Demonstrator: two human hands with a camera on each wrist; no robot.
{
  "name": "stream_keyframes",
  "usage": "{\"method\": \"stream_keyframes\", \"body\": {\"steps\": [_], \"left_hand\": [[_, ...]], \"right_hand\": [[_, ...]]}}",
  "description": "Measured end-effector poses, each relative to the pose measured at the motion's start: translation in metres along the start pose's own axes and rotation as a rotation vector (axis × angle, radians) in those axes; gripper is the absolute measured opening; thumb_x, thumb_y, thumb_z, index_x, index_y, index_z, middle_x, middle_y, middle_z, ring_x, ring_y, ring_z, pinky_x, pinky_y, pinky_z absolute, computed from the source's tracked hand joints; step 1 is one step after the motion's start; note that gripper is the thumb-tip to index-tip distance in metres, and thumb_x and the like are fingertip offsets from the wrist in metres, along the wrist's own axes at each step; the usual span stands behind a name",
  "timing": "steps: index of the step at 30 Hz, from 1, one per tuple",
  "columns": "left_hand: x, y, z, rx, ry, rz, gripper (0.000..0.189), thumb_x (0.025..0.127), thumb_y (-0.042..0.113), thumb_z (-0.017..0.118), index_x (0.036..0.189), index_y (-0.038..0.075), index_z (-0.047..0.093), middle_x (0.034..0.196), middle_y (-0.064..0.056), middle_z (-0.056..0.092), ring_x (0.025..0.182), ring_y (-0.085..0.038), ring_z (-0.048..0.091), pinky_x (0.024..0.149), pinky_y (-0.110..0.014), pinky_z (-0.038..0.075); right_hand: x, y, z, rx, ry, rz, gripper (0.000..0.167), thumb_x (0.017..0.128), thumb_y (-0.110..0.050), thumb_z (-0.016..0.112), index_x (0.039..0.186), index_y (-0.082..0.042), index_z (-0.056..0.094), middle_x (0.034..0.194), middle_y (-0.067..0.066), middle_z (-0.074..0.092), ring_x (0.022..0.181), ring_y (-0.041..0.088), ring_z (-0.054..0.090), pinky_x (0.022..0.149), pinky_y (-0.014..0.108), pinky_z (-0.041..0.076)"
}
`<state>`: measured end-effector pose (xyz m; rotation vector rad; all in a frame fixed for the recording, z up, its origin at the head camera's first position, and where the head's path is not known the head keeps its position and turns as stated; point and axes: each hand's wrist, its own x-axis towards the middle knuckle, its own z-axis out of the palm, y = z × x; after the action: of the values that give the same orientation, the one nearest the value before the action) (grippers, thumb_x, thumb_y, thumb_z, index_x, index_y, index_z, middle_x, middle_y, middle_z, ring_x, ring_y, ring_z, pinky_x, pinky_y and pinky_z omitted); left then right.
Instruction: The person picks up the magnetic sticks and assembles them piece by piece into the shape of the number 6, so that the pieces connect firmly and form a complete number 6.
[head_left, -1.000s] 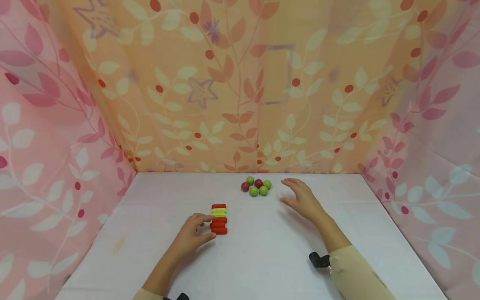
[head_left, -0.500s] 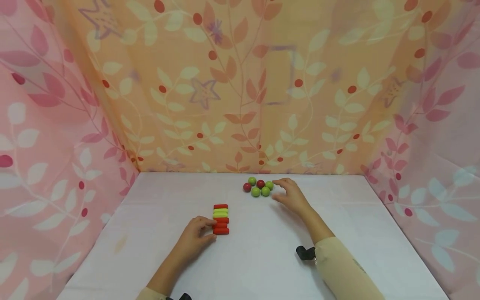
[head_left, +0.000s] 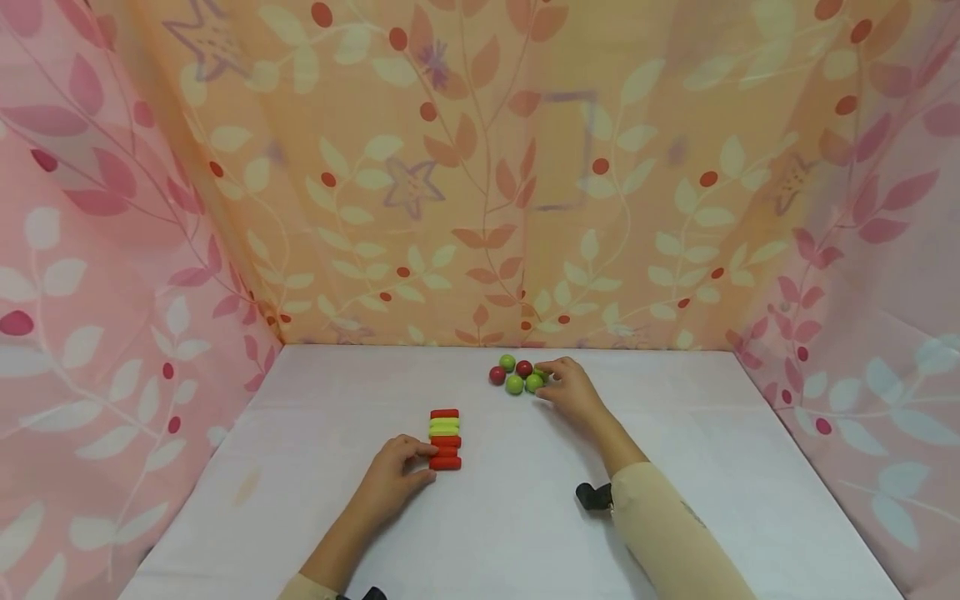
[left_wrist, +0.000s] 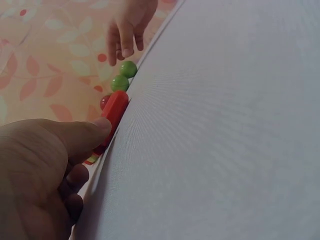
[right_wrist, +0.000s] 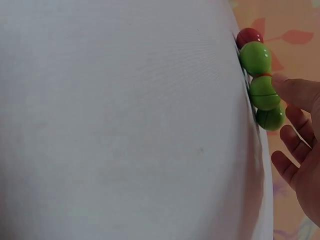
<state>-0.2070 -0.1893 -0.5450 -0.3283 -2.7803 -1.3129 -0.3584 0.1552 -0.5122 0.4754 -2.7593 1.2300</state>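
Observation:
Several short, round-ended sticks lie in a row on the table; a red stick (head_left: 446, 463) is nearest and yellow-green sticks (head_left: 444, 427) lie farther up. My left hand (head_left: 390, 477) is at the near left end of the row, index fingertip over the red sticks, thumb beside the nearest one. In the left wrist view the thumb overlaps a red stick (left_wrist: 116, 107). Farther back is a cluster of small glossy green and red balls. My right hand (head_left: 573, 392) reaches its right side, index at a partly covered green ball (head_left: 540, 373), thumb by another green ball (right_wrist: 265, 93), fingers spread.
A white cloth (head_left: 495, 533) covers the table. Patterned yellow-orange curtain (head_left: 480, 167) closes off the back, with pink curtains at both sides. Black wrist mounts (head_left: 594, 497) sit at the sleeves (head_left: 667, 525).
My right hand has moved left and reached the balls, its thumb and index coming closer together. The left thumb and index have narrowed around the nearest red sticks. Sticks and balls keep their arrangement.

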Motion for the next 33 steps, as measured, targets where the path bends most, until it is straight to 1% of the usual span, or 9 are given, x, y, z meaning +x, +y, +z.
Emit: {"method": "stream_keyframes", "body": {"steps": [2, 4, 9, 11, 18, 22, 28, 33], "left_hand": [[0.0, 0.0, 0.0, 0.0, 0.001, -0.002, 0.032, 0.074, 0.025, 0.076, 0.103, 0.034, 0.064, 0.099, 0.016, 0.056, 0.095, -0.004, 0.05, 0.084, -0.03, 0.045], [0.0, 0.0, 0.001, 0.004, 0.004, 0.008, 0.032, 0.075, 0.024, 0.076, 0.103, 0.034, 0.064, 0.098, 0.015, 0.056, 0.094, -0.005, 0.05, 0.083, -0.03, 0.046], [0.0, 0.002, 0.002, 0.013, 0.014, 0.028, 0.03, 0.074, 0.023, 0.076, 0.101, 0.031, 0.065, 0.096, 0.015, 0.056, 0.093, -0.007, 0.051, 0.08, -0.031, 0.046], [-0.001, 0.003, 0.003, 0.019, 0.019, 0.027, 0.029, 0.074, 0.023, 0.076, 0.099, 0.032, 0.065, 0.095, 0.016, 0.057, 0.093, -0.006, 0.051, 0.08, -0.03, 0.046], [-0.003, 0.002, 0.005, 0.081, 0.048, 0.056, 0.027, 0.073, 0.023, 0.077, 0.095, 0.031, 0.065, 0.093, 0.02, 0.06, 0.089, -0.007, 0.048, 0.077, -0.027, 0.045], [-0.003, 0.004, 0.005, 0.091, 0.052, 0.044, 0.026, 0.074, 0.024, 0.076, 0.095, 0.032, 0.065, 0.092, 0.02, 0.059, 0.089, -0.007, 0.048, 0.076, -0.025, 0.046], [-0.003, 0.006, 0.004, 0.087, 0.053, 0.03, 0.024, 0.075, 0.028, 0.075, 0.095, 0.033, 0.065, 0.093, 0.02, 0.059, 0.089, -0.006, 0.049, 0.077, -0.027, 0.045], [-0.004, 0.008, 0.001, 0.05, 0.059, -0.019, 0.023, 0.076, 0.028, 0.074, 0.095, 0.036, 0.065, 0.094, 0.017, 0.057, 0.087, -0.009, 0.05, 0.076, -0.03, 0.045]], "right_hand": [[0.001, 0.0, 0.002, 0.014, -0.004, 0.02, 0.048, 0.074, -0.017, 0.077, 0.118, -0.015, 0.06, 0.11, 0.006, 0.052, 0.105, 0.025, 0.049, 0.09, 0.041, 0.04], [0.002, -0.001, 0.003, 0.017, -0.003, 0.024, 0.047, 0.073, -0.016, 0.077, 0.117, -0.015, 0.061, 0.109, 0.006, 0.052, 0.104, 0.026, 0.049, 0.09, 0.041, 0.04], [0.003, -0.001, 0.006, 0.012, -0.004, 0.001, 0.045, 0.073, -0.014, 0.076, 0.116, -0.012, 0.062, 0.108, 0.006, 0.053, 0.102, 0.027, 0.05, 0.089, 0.042, 0.04], [0.003, 0.0, 0.007, 0.009, -0.004, 0.002, 0.043, 0.074, -0.014, 0.076, 0.114, -0.012, 0.063, 0.109, 0.006, 0.053, 0.102, 0.027, 0.05, 0.09, 0.042, 0.04], [0.004, 0.002, 0.011, -0.011, 0.02, 0.005, 0.039, 0.072, -0.015, 0.078, 0.108, -0.013, 0.064, 0.108, 0.004, 0.055, 0.103, 0.027, 0.051, 0.091, 0.041, 0.04], [0.004, 0.003, 0.012, -0.019, 0.027, 0.01, 0.038, 0.071, -0.016, 0.078, 0.106, -0.013, 0.065, 0.107, 0.003, 0.057, 0.102, 0.026, 0.052, 0.09, 0.04, 0.04], [0.004, 0.005, 0.012, -0.044, 0.031, 0.037, 0.036, 0.071, -0.019, 0.079, 0.104, -0.015, 0.065, 0.105, 0.001, 0.058, 0.096, 0.023, 0.051, 0.087, 0.038, 0.041], [0.001, 0.004, 0.011, -0.04, 0.021, 0.065, 0.037, 0.071, -0.021, 0.079, 0.105, -0.015, 0.065, 0.105, 0.001, 0.059, 0.095, 0.021, 0.051, 0.088, 0.039, 0.04]]}}
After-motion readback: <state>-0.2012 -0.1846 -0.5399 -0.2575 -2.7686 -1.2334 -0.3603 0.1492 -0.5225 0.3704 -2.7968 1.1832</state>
